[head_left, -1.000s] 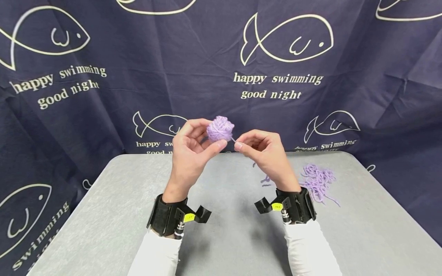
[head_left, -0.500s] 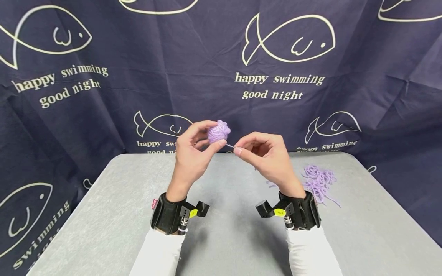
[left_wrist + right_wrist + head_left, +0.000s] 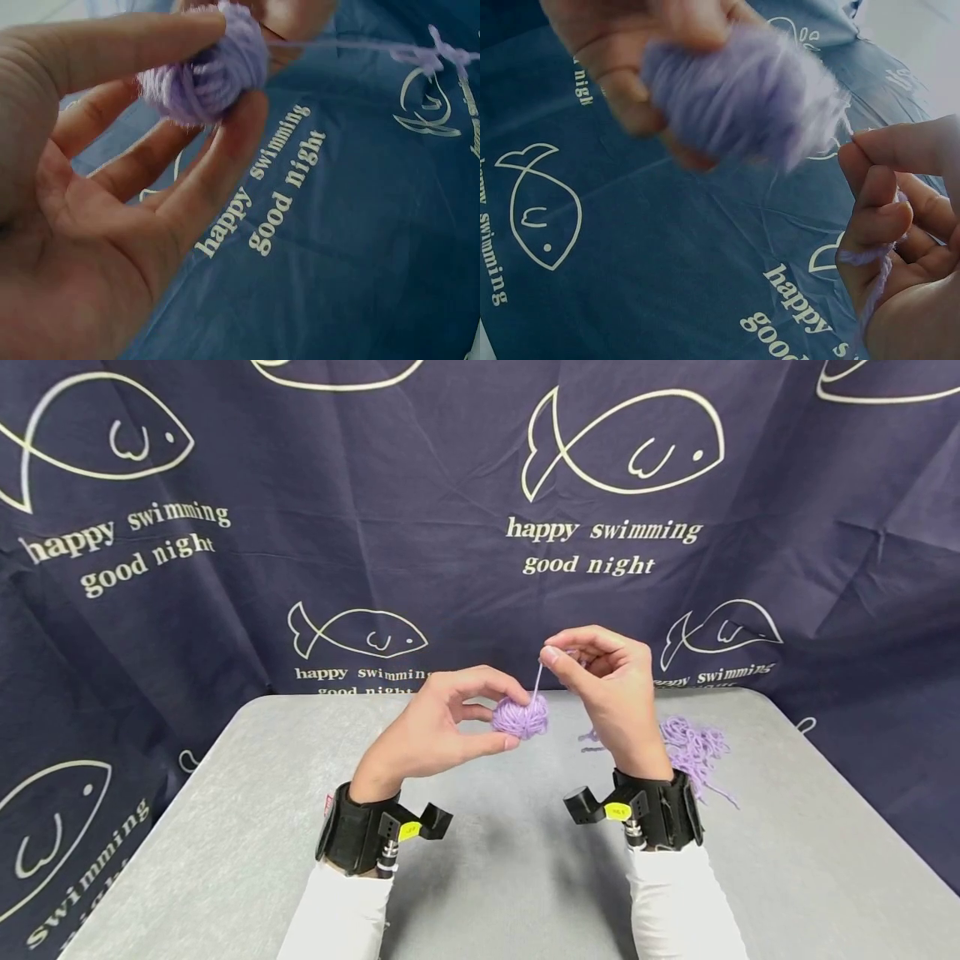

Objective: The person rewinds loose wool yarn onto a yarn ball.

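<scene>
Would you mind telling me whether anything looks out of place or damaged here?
Nothing looks damaged. The one untidy spot is the loose heap of purple yarn on the table: it sprawls in a jumble, with a few strands showing to its left. By contrast, the yarn ball in the left hand looks compact.

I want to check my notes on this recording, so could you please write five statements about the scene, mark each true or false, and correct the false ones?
1. The left hand holds a purple yarn ball. True.
2. The right hand pinches a yarn strand. True.
3. That strand hangs slack. False: it runs straight to the ball.
4. A yarn pile lies on the table's left side. False: the yarn pile lies on the right.
5. Both wrists wear black bands. True.
</scene>
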{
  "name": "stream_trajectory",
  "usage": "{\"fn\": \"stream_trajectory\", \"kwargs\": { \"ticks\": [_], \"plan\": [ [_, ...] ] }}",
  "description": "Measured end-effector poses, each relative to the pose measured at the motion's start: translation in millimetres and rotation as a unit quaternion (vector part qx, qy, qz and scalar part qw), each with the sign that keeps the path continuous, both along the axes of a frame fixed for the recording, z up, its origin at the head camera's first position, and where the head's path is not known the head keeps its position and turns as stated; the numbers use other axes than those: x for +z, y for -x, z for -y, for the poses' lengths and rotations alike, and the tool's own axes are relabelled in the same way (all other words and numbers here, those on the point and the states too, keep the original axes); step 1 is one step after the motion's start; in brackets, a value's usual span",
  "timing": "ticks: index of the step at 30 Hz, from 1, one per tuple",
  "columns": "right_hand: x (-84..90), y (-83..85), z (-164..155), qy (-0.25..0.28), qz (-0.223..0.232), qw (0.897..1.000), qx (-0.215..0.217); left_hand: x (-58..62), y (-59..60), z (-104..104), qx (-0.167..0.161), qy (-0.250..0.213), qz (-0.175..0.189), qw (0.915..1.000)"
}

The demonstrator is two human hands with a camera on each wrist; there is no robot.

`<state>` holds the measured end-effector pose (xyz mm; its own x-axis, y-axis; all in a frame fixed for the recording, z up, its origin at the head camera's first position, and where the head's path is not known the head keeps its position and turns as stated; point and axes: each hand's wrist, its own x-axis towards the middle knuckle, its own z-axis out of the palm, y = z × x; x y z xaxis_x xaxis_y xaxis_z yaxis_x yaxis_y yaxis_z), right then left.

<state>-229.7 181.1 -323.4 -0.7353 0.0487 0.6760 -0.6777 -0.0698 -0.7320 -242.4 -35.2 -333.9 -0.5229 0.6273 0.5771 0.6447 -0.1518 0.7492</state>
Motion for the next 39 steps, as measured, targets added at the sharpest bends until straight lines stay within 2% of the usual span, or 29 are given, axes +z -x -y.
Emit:
{"fn": "stream_trajectory", "kwargs": {
  "ticks": [2, 5, 9, 13, 17, 20, 24, 27, 31, 36, 39],
  "plan": [
    [-0.9, 0.9, 0, -0.001, 0.004, 1.000, 0.003, 0.8, -1.4, 0, -0.024, -0.018, 0.011, 0.9995],
    [-2.3, 1.9, 1, -0.005, 0.009, 1.000, 0.004, 2.5, -3.1, 1, -0.032, -0.048, 0.018, 0.9982],
    [-5.3, 5.2, 4, -0.019, 0.016, 1.000, 0.006, 4.7, -4.0, -1, -0.006, -0.097, 0.007, 0.9953],
    [-10.1, 9.8, 7, -0.045, 0.028, 0.998, 0.021, 6.0, -3.9, -4, 0.028, -0.156, 0.002, 0.9873],
    [-13.9, 12.3, 11, -0.084, 0.036, 0.995, 0.029, 7.0, -4.7, -8, 0.071, -0.219, 0.032, 0.9726],
    [-14.5, 12.2, 16, -0.119, 0.031, 0.992, 0.029, 7.6, -5.2, -10, 0.115, -0.263, 0.062, 0.9560],
    [-13.0, 9.1, 20, -0.158, 0.017, 0.987, 0.033, 7.4, -3.6, -11, 0.179, -0.297, 0.069, 0.9353],
    [-11.0, 5.4, 21, -0.170, 0.009, 0.985, 0.041, 6.2, -1.4, -10, 0.227, -0.295, 0.049, 0.9269],
    [-7.7, 0.2, 21, -0.167, 0.000, 0.985, 0.051, 3.6, 1.5, -9, 0.275, -0.262, 0.015, 0.9249],
    [-3.4, -4.2, 19, -0.143, -0.009, 0.989, 0.047, 0.6, 4.0, -8, 0.307, -0.198, -0.009, 0.9310],
    [-1.1, -6.0, 17, -0.121, -0.012, 0.992, 0.034, -0.5, 3.8, -8, 0.302, -0.156, -0.009, 0.9404]
  ]
}}
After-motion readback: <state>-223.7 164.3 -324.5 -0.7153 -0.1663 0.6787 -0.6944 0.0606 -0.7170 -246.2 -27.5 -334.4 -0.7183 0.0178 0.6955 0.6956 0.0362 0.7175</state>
